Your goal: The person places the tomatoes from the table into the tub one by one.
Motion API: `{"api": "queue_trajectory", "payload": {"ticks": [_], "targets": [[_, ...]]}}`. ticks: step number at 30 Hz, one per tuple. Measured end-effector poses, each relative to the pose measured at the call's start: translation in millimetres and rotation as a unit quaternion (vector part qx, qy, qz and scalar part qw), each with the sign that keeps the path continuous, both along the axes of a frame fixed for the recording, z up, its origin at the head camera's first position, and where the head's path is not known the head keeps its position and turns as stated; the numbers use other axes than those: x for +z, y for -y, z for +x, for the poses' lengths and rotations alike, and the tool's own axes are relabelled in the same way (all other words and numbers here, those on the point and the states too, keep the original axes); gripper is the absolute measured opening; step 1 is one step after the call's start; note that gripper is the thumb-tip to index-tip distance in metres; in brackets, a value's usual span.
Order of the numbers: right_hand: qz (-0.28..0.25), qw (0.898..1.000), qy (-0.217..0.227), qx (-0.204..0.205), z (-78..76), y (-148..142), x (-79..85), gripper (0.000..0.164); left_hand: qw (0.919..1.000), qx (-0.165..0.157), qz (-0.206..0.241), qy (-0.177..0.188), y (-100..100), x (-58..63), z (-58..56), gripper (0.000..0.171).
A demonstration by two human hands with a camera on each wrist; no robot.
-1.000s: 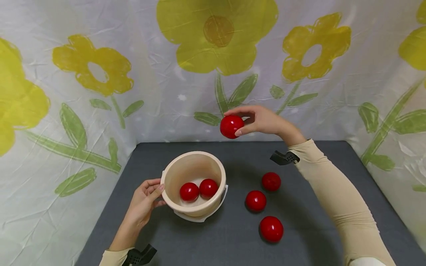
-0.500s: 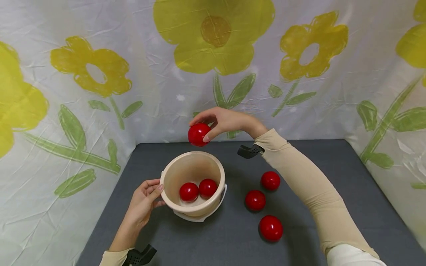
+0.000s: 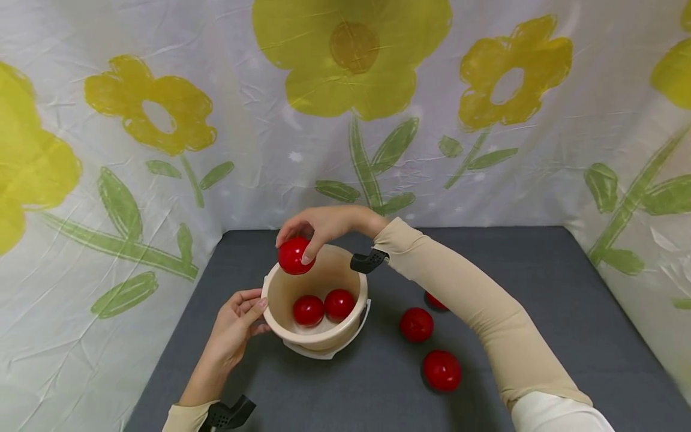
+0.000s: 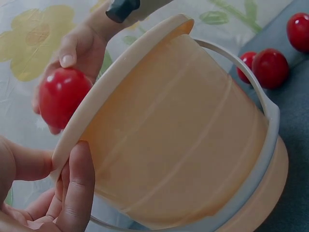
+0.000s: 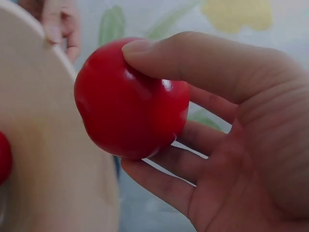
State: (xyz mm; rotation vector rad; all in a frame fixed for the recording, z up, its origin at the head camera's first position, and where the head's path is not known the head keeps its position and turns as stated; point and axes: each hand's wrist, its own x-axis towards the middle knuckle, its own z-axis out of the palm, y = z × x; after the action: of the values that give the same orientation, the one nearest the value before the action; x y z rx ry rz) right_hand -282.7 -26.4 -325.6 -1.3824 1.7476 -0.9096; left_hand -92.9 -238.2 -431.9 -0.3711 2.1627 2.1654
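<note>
Red ball (image 3: 292, 257) — in right hand (image 3: 325, 225); left hand (image 3: 233, 329) — gripping bucket (image 3: 320, 343).

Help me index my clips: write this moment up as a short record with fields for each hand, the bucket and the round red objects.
left hand: holds the bucket by its rim
right hand: holds one round red object near the rim, not released
bucket: cream, with its handle hanging down
inside bucket: two round red objects
on table: three round red objects right of the bucket, one partly hidden by the sleeve
backdrop: pale, with yellow flowers
</note>
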Motion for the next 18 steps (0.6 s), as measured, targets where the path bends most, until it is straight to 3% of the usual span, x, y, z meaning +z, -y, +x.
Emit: {"api": "queue_trajectory", "payload": {"ticks": [8,18], "targets": [[0.042,0.999,0.008,0.03,4.9,16,-23.4,0.053,1.0,0.0,0.001,0.002,1,0.3,-0.3,0.039],[0.066,0.997,0.025,0.03,15.3,20,-43.3,0.054,1.0,0.003,0.005,0.002,1,-2.2,-0.5,0.036]]}}
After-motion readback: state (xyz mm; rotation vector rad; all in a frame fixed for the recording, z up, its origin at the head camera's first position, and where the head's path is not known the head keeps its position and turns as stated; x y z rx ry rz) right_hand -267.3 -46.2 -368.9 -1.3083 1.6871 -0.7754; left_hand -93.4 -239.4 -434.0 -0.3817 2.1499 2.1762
